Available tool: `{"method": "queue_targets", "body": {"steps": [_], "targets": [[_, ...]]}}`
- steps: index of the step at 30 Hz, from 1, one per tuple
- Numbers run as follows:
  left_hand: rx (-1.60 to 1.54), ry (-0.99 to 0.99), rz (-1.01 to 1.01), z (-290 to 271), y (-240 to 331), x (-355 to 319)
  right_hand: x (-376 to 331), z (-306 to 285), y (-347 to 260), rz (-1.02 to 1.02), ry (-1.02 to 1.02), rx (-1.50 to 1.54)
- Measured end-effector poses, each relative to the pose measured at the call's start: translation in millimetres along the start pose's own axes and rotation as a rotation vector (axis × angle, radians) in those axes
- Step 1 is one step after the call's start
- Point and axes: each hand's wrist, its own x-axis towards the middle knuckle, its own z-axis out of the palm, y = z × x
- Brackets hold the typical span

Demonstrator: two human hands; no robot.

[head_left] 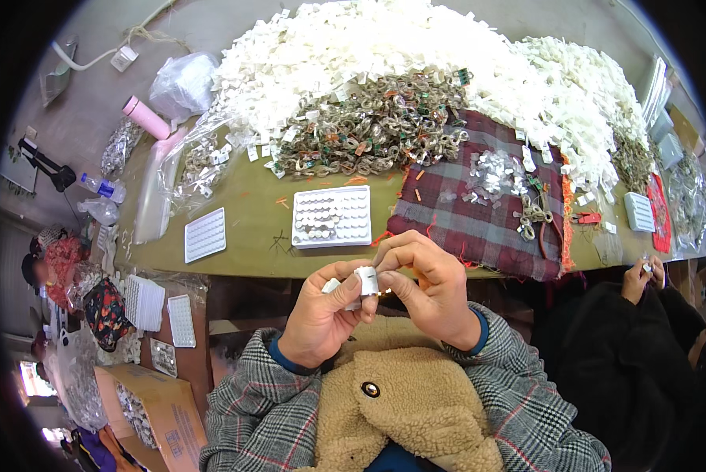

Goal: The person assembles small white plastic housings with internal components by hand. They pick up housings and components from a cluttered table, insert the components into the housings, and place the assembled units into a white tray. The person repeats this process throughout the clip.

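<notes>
Both hands low centre of frame: my left hand (321,315) has its grip pinched on a small white plastic part (365,281), and my right hand (432,287) pinches the same part from the other side, fingertips pressed onto its top. Just above on the green tabletop (251,228) sits a white compartment tray (331,216) partly filled, a plaid cloth (471,220) to its right. Top of frame: pile of brownish coiled pieces (376,126), and behind it a heap of white parts (384,39).

Smooth white plastic part (366,280)
</notes>
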Motion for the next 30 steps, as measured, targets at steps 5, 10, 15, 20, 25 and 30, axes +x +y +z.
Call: {"method": "queue_targets", "body": {"steps": [5,10,15,20,25,30], "targets": [[0.11,0.096,0.043,4.4,-4.5,-9.8,-3.6,3.9,-0.9,-0.091,-0.037,-0.096],[0.127,0.136,0.062,6.1,-4.4,-16.1,-4.2,3.3,-0.1,-0.129,-0.083,-0.075],[0.134,0.112,0.069,8.2,-2.6,-19.2,-4.4,4.6,-3.6,-0.089,-0.085,0.006],[0.123,0.112,0.042,10.3,-1.5,-21.4,-6.9,8.8,-10.8,-0.078,-0.056,-0.073],[0.215,0.148,0.09,9.5,5.6,-22.1,-4.7,18.9,-4.5,-0.045,-0.108,-0.126],[0.513,0.178,0.17,-6.7,58.0,-6.4,6.8,27.3,1.0,-0.062,-0.061,-0.198]]}}
